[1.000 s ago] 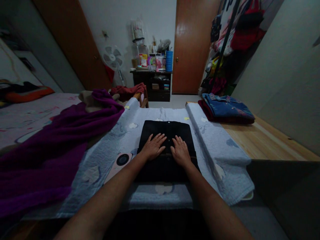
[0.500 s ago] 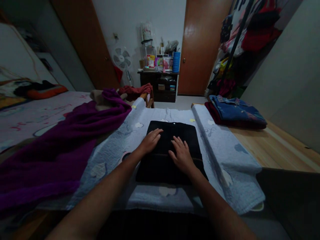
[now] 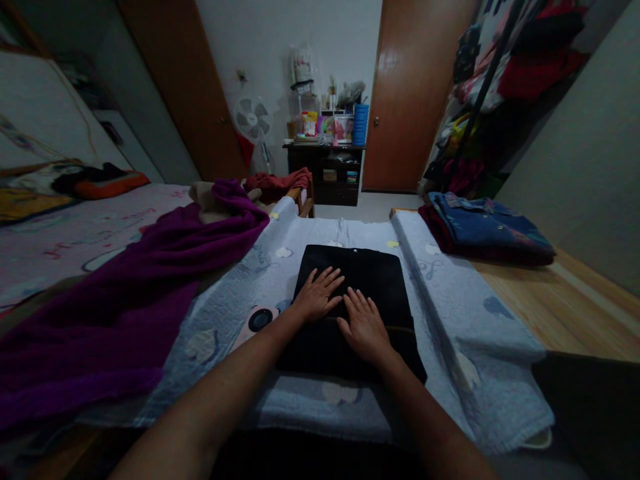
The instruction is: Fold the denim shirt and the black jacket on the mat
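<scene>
A folded black garment (image 3: 370,270) lies flat on a pale blue-grey patterned cloth (image 3: 250,393) in front of me. One small light button shows at its far edge, and a thin brownish line crosses its lower part. My left hand (image 3: 319,295) rests palm down on the garment's left half with the fingers spread. Beside it, my right hand (image 3: 365,323) also lies open and flat on the fabric, right of the middle. The fingertips of the two hands come close together. Just left of the garment sits a pink phone (image 3: 259,321) with a round dark camera area, partly behind my left forearm.
A purple blanket (image 3: 165,267) covers the bed side on the left. To the right, a stack of folded clothes with a denim piece (image 3: 493,223) on top stands on a wooden surface (image 3: 530,300). Further back are a dark cabinet (image 3: 330,190), a fan (image 3: 253,119) and a door (image 3: 400,100).
My left hand has moved nearer to my right hand and its fingers have spread. The pink phone shows more now. The view has shifted slightly.
</scene>
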The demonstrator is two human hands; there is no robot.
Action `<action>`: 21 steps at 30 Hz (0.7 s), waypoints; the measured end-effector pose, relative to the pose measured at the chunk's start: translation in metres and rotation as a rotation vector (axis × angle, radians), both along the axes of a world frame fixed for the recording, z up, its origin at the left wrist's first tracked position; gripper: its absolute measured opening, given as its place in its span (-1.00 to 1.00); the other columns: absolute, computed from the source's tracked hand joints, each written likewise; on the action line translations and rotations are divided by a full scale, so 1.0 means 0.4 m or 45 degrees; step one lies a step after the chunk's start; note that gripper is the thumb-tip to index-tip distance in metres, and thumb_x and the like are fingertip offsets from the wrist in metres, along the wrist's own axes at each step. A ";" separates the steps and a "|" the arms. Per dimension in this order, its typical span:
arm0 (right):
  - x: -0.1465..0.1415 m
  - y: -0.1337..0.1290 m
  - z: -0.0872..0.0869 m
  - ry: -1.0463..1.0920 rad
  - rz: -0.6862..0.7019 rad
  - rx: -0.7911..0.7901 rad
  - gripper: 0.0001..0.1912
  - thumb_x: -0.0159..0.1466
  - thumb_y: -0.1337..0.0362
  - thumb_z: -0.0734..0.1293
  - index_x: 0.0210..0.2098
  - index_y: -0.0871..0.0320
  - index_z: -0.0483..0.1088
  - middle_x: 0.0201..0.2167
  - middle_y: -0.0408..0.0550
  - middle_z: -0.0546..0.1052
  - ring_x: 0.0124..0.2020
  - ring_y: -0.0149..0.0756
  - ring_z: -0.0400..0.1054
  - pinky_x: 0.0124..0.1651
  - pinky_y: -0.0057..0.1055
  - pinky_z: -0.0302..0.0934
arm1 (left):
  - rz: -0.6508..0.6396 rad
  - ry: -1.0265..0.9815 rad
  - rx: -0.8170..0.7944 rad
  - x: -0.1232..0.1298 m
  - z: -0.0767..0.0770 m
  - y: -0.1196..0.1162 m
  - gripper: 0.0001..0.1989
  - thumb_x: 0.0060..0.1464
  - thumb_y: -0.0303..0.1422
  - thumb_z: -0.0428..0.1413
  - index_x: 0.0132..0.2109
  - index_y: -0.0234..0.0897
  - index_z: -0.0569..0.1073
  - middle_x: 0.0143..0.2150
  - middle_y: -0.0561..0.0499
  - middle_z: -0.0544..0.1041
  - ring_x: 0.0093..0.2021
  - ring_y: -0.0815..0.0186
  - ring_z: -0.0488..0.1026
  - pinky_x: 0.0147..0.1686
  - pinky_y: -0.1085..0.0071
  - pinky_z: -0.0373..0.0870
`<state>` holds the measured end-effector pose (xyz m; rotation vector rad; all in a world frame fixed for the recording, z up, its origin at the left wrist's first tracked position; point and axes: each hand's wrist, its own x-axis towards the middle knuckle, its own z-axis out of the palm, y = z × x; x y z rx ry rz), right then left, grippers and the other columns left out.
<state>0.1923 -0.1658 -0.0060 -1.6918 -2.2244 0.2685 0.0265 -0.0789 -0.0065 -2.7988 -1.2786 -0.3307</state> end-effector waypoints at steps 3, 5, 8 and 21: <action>0.000 -0.001 -0.001 0.001 -0.008 0.003 -0.39 0.30 0.07 0.14 0.28 0.18 0.13 0.35 0.02 0.04 0.36 -0.10 -0.16 0.33 -0.09 -0.24 | 0.065 -0.027 0.045 0.001 -0.005 0.044 -0.46 0.24 -0.09 -0.13 0.32 -0.07 0.11 0.39 0.03 0.05 0.39 0.24 -0.13 0.31 0.07 -0.24; 0.000 -0.001 -0.003 0.002 -0.014 0.001 -0.39 0.30 0.07 0.13 0.28 0.18 0.12 0.35 0.01 0.03 0.36 -0.10 -0.16 0.34 -0.11 -0.25 | 0.126 -0.042 0.058 -0.002 -0.009 0.076 -0.47 0.24 -0.10 -0.13 0.31 -0.08 0.13 0.38 0.02 0.07 0.38 0.21 -0.12 0.31 0.07 -0.25; 0.002 0.001 -0.008 0.006 -0.012 0.006 -0.39 0.31 0.06 0.11 0.29 0.18 0.11 0.35 -0.01 0.01 0.37 -0.11 -0.17 0.34 -0.11 -0.26 | 0.174 -0.056 0.047 -0.010 -0.017 0.127 -0.47 0.24 -0.11 -0.13 0.31 -0.08 0.12 0.38 0.01 0.07 0.38 0.19 -0.10 0.30 0.05 -0.23; 0.005 -0.003 -0.008 0.013 -0.011 0.006 -0.39 0.32 0.07 0.11 0.29 0.19 0.10 0.36 -0.03 0.00 0.37 -0.15 -0.18 0.35 -0.14 -0.26 | 0.385 -0.122 -0.065 0.012 0.065 0.114 -0.52 0.25 -0.31 -0.15 0.30 -0.18 0.14 0.37 -0.08 0.09 0.37 0.12 -0.06 0.27 -0.06 -0.12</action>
